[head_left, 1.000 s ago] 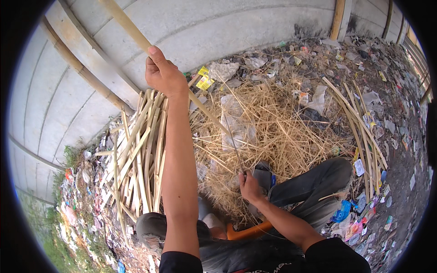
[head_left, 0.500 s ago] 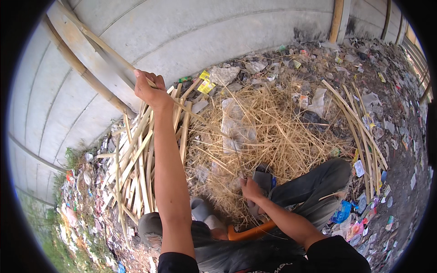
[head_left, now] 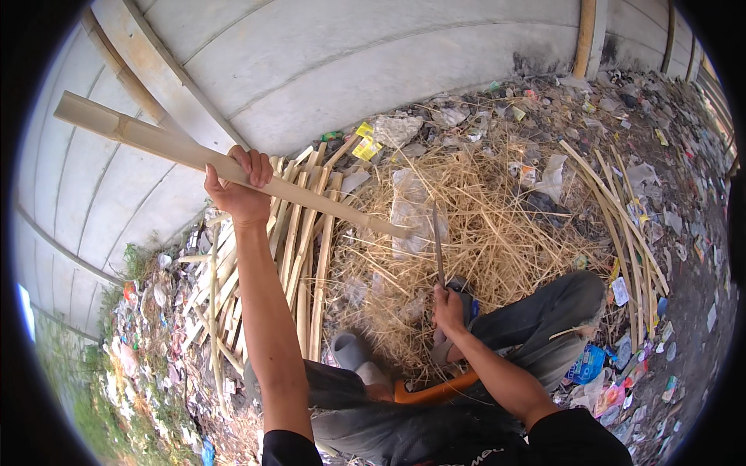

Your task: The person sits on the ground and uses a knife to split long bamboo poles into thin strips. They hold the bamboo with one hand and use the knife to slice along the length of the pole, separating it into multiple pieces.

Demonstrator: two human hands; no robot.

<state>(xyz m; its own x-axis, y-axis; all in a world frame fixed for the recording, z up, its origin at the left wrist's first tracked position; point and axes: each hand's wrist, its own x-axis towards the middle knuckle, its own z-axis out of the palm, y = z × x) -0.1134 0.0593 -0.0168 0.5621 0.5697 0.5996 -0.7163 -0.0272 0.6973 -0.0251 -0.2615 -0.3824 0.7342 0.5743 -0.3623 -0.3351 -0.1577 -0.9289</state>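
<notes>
My left hand [head_left: 241,189] is closed around a split bamboo strip [head_left: 322,203], its hollow inner face showing. The strip slants from the upper left down to a tip above the straw-like shavings. Close to my right knee, my right hand [head_left: 448,308] grips the handle of a long, narrow-bladed knife [head_left: 438,247], whose blade points away from me. Blade and strip tip are apart. Beneath them lies a heap of dry bamboo shavings [head_left: 497,225], with a pale plastic-like sheet [head_left: 412,206] partly buried in it.
Split bamboo strips [head_left: 299,248] are piled left of the shavings. More thin strips [head_left: 622,225] lie at the right. A grey panel wall [head_left: 373,70] with bamboo posts stands behind. Litter [head_left: 684,210] covers the ground around. Something orange [head_left: 435,388] lies between my legs.
The bamboo strip in my left hand has turned to show its broad hollow face, and my hand has lowered slightly. The knife has swung to point away from me and now shows clearly.
</notes>
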